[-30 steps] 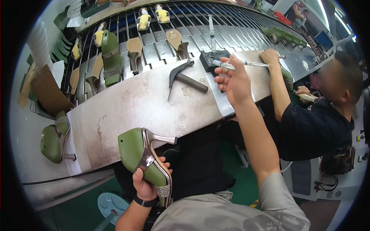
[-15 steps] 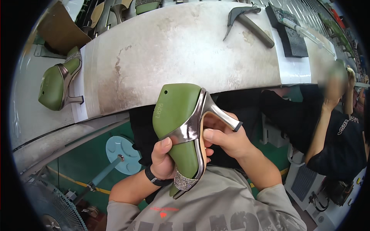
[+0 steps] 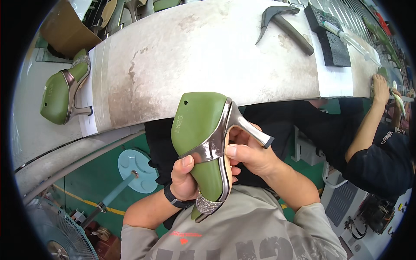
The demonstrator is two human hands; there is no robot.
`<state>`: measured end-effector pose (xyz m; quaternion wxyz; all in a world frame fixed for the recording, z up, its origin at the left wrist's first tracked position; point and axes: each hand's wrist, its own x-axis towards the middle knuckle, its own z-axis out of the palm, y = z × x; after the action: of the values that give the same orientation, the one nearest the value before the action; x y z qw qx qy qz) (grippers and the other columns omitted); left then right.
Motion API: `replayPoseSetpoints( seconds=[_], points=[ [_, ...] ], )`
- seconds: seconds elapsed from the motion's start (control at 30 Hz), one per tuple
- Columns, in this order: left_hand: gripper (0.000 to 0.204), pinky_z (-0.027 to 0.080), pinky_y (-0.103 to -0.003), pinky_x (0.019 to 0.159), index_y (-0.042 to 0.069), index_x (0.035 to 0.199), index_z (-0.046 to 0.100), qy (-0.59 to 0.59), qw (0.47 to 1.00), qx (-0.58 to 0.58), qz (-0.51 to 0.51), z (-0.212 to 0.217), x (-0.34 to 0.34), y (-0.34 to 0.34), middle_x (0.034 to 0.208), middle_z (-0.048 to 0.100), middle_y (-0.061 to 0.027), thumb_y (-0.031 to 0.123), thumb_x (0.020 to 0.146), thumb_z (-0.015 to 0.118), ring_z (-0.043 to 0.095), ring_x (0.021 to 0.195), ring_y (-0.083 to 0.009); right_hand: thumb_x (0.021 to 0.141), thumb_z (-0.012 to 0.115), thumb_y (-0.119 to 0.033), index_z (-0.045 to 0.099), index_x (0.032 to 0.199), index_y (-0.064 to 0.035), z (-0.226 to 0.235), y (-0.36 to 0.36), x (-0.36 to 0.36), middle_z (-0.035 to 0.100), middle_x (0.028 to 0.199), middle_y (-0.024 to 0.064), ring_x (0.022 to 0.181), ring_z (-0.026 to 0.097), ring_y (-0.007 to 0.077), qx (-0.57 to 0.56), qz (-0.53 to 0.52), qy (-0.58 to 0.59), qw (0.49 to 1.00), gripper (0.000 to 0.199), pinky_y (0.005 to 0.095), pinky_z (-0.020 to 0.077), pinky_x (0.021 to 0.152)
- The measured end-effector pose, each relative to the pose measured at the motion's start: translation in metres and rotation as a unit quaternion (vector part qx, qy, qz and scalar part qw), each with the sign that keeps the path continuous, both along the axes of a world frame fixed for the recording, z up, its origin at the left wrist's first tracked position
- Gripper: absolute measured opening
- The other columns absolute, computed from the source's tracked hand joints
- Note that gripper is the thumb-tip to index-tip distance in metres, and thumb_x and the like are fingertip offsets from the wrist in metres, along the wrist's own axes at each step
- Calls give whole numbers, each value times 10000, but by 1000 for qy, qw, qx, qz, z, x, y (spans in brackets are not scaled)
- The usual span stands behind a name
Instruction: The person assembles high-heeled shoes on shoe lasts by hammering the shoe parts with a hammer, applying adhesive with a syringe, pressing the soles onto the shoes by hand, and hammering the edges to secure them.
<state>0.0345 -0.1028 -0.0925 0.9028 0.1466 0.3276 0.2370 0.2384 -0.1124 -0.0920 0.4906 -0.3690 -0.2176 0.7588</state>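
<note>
Both hands grip one high-heeled shoe on a green last (image 3: pixel 200 130), centre frame, held up over the lap, clear of the bench. Left hand (image 3: pixel 184 180) wraps the forepart from the left side, thumb pressed on the silver upper band. Right hand (image 3: pixel 249 156) closes round the waist just under the silver heel (image 3: pixel 251 130), thumb laid on the sole edge. Glittery toe strap (image 3: pixel 208 203) points down toward the grey shirt; heel points to the right.

Step in hand, as a judgement: close check or pressing of the sole and upper joint, shoe turned side-on to the eyes. Next move likely calls for steady thumb pressure along the sole edge, or rotating the shoe to see the other side, without slipping off the smooth last.

Second lasted shoe (image 3: pixel 60 93) stands at the left end of the worn grey bench (image 3: pixel 195 52). Hammer (image 3: pixel 281 21) and black pad (image 3: pixel 327 41) lie upper right, well apart from the hands. A co-worker's hand (image 3: pixel 381 84) rests on the bench edge, far right.
</note>
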Motion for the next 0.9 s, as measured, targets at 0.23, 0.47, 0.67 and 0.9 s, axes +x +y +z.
replayPoseSetpoints(
  seconds=[0.23, 0.47, 0.67, 0.9],
  points=[
    [1029, 667, -477, 916, -87, 1486, 503, 22, 998, 60, 29, 9, -8, 12, 1178, 735, -271, 698, 845, 679, 768, 1042, -359, 1049, 702, -195, 586, 1356, 30, -9, -8, -9, 702, 1133, 95, 932, 666, 119, 17, 6, 5, 1000, 398, 316, 586, 815],
    [508, 537, -343, 949, 23, 1391, 587, 331, 801, 459, 195, 70, -69, 153, 1245, 692, -66, 241, 971, 773, 659, 1087, -177, 917, 814, -108, 752, 1166, 34, 52, 10, 61, 790, 1097, 169, 1000, 787, 233, 287, -110, -521, 797, 293, 334, 616, 886],
    [477, 497, -349, 1036, -31, 1422, 584, 448, 670, 577, 132, 51, -168, 254, 1274, 700, -96, 165, 1018, 743, 660, 1119, -198, 853, 818, -221, 714, 1130, -12, 26, 112, 108, 694, 1310, 193, 1264, 623, 368, 323, -282, -680, 595, 362, 491, 462, 1095],
    [829, 519, -565, 1083, -47, 1522, 509, 544, 457, 648, 274, 58, -133, 182, 1518, 575, -285, 353, 905, 894, 606, 1333, -467, 832, 826, -258, 736, 1080, -33, 8, 117, 119, 602, 1459, 209, 1372, 530, 387, 300, -244, -762, 518, 346, 529, 389, 1149]
  ],
)
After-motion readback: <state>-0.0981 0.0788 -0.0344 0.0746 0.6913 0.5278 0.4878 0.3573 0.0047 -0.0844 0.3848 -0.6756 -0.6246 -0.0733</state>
